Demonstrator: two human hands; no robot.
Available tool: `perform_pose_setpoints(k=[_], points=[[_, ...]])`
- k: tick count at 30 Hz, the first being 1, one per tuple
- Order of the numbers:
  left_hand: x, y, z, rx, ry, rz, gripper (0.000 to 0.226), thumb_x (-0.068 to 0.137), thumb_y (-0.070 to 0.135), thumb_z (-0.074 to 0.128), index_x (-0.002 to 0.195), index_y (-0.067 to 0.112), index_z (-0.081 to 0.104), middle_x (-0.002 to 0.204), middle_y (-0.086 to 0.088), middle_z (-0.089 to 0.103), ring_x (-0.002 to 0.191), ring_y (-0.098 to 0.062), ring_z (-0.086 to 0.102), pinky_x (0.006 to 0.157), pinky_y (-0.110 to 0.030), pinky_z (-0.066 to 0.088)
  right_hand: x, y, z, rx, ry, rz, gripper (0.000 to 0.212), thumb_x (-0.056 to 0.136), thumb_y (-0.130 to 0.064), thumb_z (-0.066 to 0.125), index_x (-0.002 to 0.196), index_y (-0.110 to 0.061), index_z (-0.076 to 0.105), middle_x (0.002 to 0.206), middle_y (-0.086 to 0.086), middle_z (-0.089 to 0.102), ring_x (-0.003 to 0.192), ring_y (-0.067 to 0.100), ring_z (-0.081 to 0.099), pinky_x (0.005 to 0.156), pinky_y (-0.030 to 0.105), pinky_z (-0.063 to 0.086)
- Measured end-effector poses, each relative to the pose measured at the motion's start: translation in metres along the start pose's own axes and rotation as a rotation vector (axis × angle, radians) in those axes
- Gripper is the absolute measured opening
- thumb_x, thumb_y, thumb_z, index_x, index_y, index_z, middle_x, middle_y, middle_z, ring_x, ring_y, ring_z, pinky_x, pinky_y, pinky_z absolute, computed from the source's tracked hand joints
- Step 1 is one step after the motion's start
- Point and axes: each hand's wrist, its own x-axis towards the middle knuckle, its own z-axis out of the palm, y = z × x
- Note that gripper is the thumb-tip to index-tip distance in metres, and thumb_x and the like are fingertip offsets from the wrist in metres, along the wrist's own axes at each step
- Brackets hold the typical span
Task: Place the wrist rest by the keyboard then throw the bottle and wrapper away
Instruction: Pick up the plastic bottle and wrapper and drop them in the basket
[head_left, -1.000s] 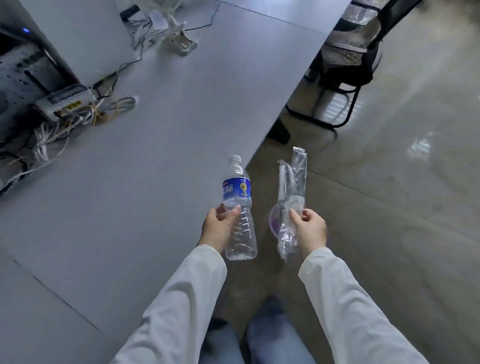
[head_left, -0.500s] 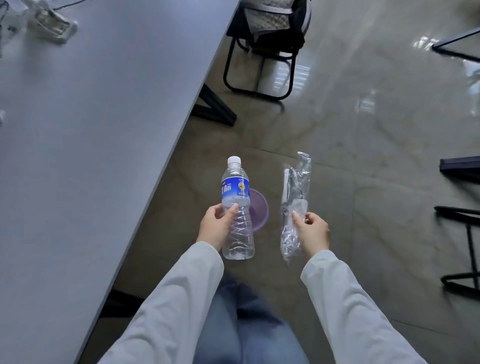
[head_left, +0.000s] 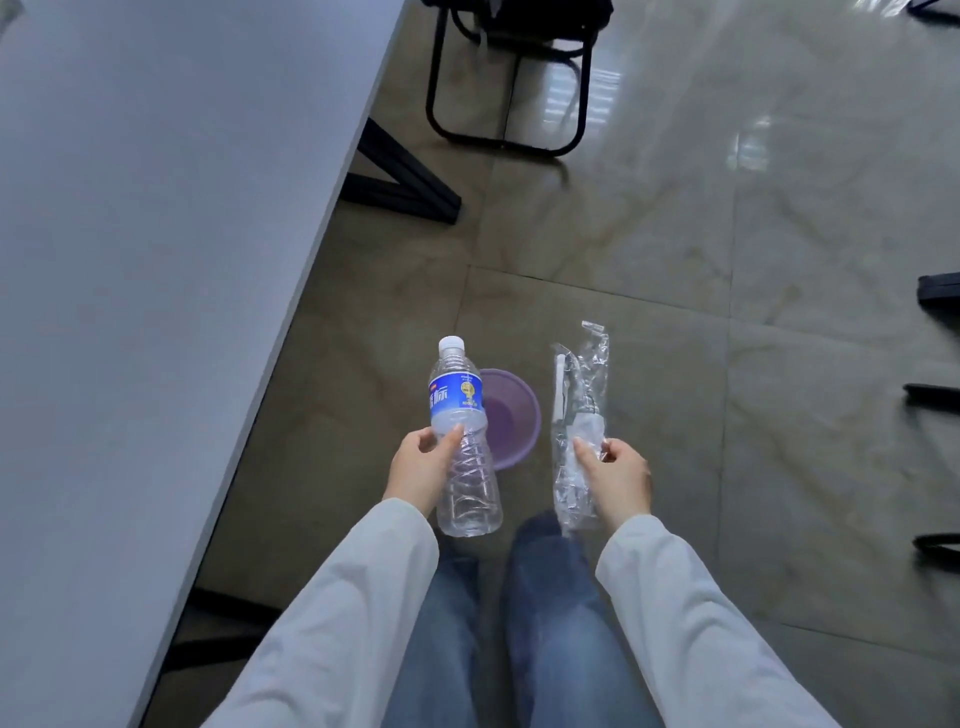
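Observation:
My left hand (head_left: 418, 467) grips a clear plastic bottle (head_left: 464, 441) with a white cap and a blue label, held upright over the floor. My right hand (head_left: 615, 475) pinches a long, crumpled clear plastic wrapper (head_left: 579, 415), also held upright. Between and below them, a small purple bin (head_left: 511, 415) stands on the tiled floor, partly hidden behind the bottle. The wrist rest and the keyboard are out of view.
The grey table (head_left: 156, 260) fills the left side, its edge running diagonally, with a black table leg (head_left: 400, 176) under it. A black chair frame (head_left: 509, 93) stands at the top. More black frame parts (head_left: 935, 395) show at the right edge. My jeans-clad legs are below.
The view has swung right and down, away from the table toward the floor. Both hands keep their hold, and the purple bin now shows more fully between the bottle and wrapper.

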Motion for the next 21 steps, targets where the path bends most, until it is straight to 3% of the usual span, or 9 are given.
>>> perform_pose_setpoints(k=[3,6,10,14,15,18,21], points=[[0.035,-0.025,0.016,-0.017,0.023,-0.061,0.057,0.083,0.035,0.06,0.129,0.006,0.044,0.126,-0.011,0.056,0.113,-0.028,0.058,0.102,-0.043,0.044,0.035,0.023,0.019,0.016,-0.08,0.046,0.021,0.084,-0.025,0.06,0.076,-0.01,0.048,0.073,0.006,0.047,0.073,0.024,0.043,0.062,0.03,0.033],[0.088,-0.057,0.04,-0.037,0.048,-0.111,0.059,0.081,0.037,0.061,0.129,0.009,0.042,0.125,-0.01,0.055,0.114,-0.029,0.057,0.103,-0.045,0.044,0.081,0.054,0.048,-0.001,-0.145,0.073,0.029,0.084,-0.023,0.061,0.104,-0.004,0.055,0.092,0.008,0.052,0.087,0.024,0.048,0.077,0.025,0.034],[0.173,-0.098,0.071,0.034,0.014,-0.143,0.049,0.081,0.037,0.06,0.12,0.012,0.045,0.121,-0.01,0.055,0.111,-0.029,0.057,0.102,-0.045,0.044,0.148,0.102,0.102,-0.048,-0.201,0.106,0.039,0.082,-0.023,0.063,0.112,0.001,0.055,0.107,0.013,0.059,0.104,0.03,0.055,0.089,0.031,0.04],[0.254,-0.133,0.095,0.075,0.02,-0.152,0.017,0.085,0.03,0.057,0.086,0.015,0.049,0.092,-0.004,0.053,0.09,-0.025,0.054,0.089,-0.035,0.045,0.217,0.14,0.162,-0.157,-0.294,0.122,0.044,0.081,-0.025,0.065,0.115,0.0,0.054,0.121,0.017,0.061,0.112,0.031,0.055,0.092,0.032,0.04],[0.271,-0.141,0.1,0.085,0.026,-0.155,0.016,0.086,0.03,0.056,0.086,0.015,0.05,0.091,-0.004,0.053,0.089,-0.026,0.054,0.088,-0.034,0.045,0.231,0.147,0.175,-0.184,-0.312,0.12,0.044,0.081,-0.026,0.065,0.115,0.0,0.054,0.121,0.016,0.061,0.112,0.031,0.056,0.092,0.032,0.04],[0.312,-0.157,0.109,0.095,0.017,-0.156,0.044,0.085,0.036,0.054,0.118,0.008,0.052,0.109,-0.008,0.059,0.096,-0.027,0.057,0.094,-0.035,0.046,0.265,0.158,0.205,-0.217,-0.353,0.1,0.047,0.08,-0.03,0.065,0.115,-0.001,0.055,0.121,0.015,0.063,0.112,0.031,0.057,0.092,0.033,0.042],[0.331,-0.165,0.107,0.102,-0.006,-0.188,0.059,0.087,0.046,0.046,0.136,0.014,0.038,0.128,-0.004,0.052,0.114,-0.028,0.053,0.101,-0.038,0.04,0.281,0.162,0.222,-0.162,-0.366,0.124,0.064,0.078,-0.045,0.062,0.126,-0.005,0.048,0.128,0.012,0.058,0.118,0.03,0.054,0.096,0.034,0.041]])
